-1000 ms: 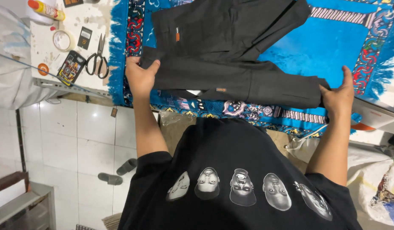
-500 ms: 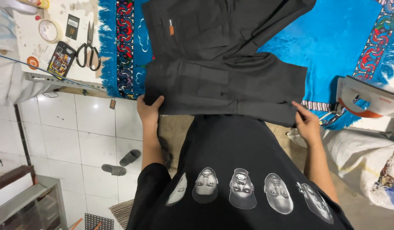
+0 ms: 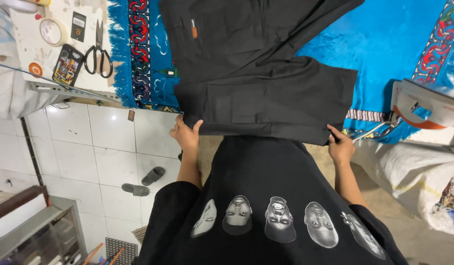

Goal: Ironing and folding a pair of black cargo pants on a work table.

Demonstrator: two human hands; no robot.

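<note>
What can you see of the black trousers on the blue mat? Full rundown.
The black trousers are a matte woven garment, folded over themselves, with stitched pocket panels and a small orange tab near the upper left. They lie flat on the blue patterned mat, the near folded edge at the mat's front border. The left hand pinches the near-left corner and the right hand grips the near-right corner. Nothing else touches them; the iron sits apart to the right.

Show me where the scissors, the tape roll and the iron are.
scissors [image 3: 100, 54], head view, on the pivot above the black handles.
tape roll [image 3: 53, 31], head view, on its ring.
iron [image 3: 425, 105], head view, on its white body.
</note>
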